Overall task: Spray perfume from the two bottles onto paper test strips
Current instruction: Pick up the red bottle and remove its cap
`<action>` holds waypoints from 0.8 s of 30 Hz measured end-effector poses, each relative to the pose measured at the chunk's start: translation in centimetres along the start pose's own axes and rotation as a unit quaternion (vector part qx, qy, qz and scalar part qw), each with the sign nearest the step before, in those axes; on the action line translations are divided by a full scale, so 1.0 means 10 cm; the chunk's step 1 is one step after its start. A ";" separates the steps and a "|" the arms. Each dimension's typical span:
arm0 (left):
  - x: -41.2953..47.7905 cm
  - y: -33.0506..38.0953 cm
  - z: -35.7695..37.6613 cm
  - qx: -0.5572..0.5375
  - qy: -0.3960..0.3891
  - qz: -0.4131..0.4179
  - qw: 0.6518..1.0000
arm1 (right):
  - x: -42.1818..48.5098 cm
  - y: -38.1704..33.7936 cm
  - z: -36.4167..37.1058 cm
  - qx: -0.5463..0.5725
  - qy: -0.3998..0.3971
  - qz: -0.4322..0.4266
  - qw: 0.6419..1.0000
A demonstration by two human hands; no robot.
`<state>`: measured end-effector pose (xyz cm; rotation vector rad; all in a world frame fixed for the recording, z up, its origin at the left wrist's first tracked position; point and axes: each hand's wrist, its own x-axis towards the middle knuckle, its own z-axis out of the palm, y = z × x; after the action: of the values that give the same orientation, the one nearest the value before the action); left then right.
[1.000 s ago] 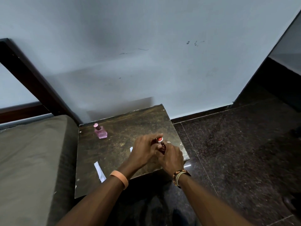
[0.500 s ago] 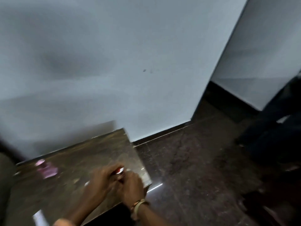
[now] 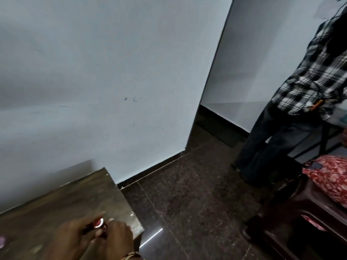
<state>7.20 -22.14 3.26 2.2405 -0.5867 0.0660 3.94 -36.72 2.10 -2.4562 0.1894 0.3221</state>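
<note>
Table (image 3: 78, 192), lower left, w/ left hand (image 3: 73, 239) & right hand (image 3: 115, 239) both clasping red-capped bottle (image 3: 99, 223) above its near right corner; pink bottle (image 3: 1, 242) at frame edge. Step: prob. uncapping; next needs nozzle aimed at a strip, none in view

**Room ahead and to the right; a wall and a bystander close it in**

The left hand (image 3: 73, 235) and right hand (image 3: 114, 239) meet over the near right corner of the table (image 3: 65, 201). Both hold a small bottle (image 3: 97, 225), so each blocks the other's way inward. Ahead of them bare tabletop runs to the wall (image 3: 112, 91), which stops any further reach. Far left of the left hand, a pink bottle (image 3: 2, 242) sits on the table, cut off by the picture's edge. Right of the right hand the table ends and open floor (image 3: 187, 203) begins. Well beyond that stand a person (image 3: 281, 137) and a dark chair (image 3: 300, 212).
</note>
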 end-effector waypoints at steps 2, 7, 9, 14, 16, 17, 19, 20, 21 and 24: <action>0.00 0.08 -0.04 0.022 0.028 -0.020 0.999 | -0.03 -0.01 0.01 0.000 0.009 0.002 1.000; -0.05 0.30 -0.14 0.055 0.039 -0.014 0.998 | -0.06 -0.04 0.04 -0.002 0.025 -0.003 1.000; -0.05 0.34 -0.13 0.049 0.054 -0.037 0.997 | -0.07 -0.05 0.03 -0.001 0.035 -0.012 0.999; -0.11 0.36 -0.15 0.046 0.017 -0.022 0.999 | -0.09 0.02 0.14 -0.015 0.069 -0.039 0.997; -0.11 0.38 -0.18 0.053 0.017 -0.029 0.998 | -0.07 0.03 0.16 -0.021 0.067 -0.039 0.997; -0.11 0.41 -0.19 0.060 0.016 -0.033 0.998 | -0.06 0.03 0.16 -0.015 0.071 -0.039 0.997; -0.10 0.43 -0.17 0.075 0.025 -0.030 0.996 | -0.05 0.01 0.15 -0.005 0.080 -0.039 0.996; -0.11 0.41 -0.13 0.079 0.035 -0.020 0.996 | -0.04 0.01 0.15 -0.004 0.083 -0.038 0.996; -0.13 0.40 -0.10 0.069 0.029 -0.016 0.997 | -0.04 0.02 0.16 -0.003 0.088 -0.038 0.995; -0.13 0.29 -0.06 0.040 0.006 -0.031 0.999 | -0.06 0.04 0.18 0.019 0.097 -0.045 0.994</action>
<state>4.87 -22.89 5.37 2.3324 -0.5157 0.0737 2.94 -35.89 0.64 -2.4484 0.1644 0.0391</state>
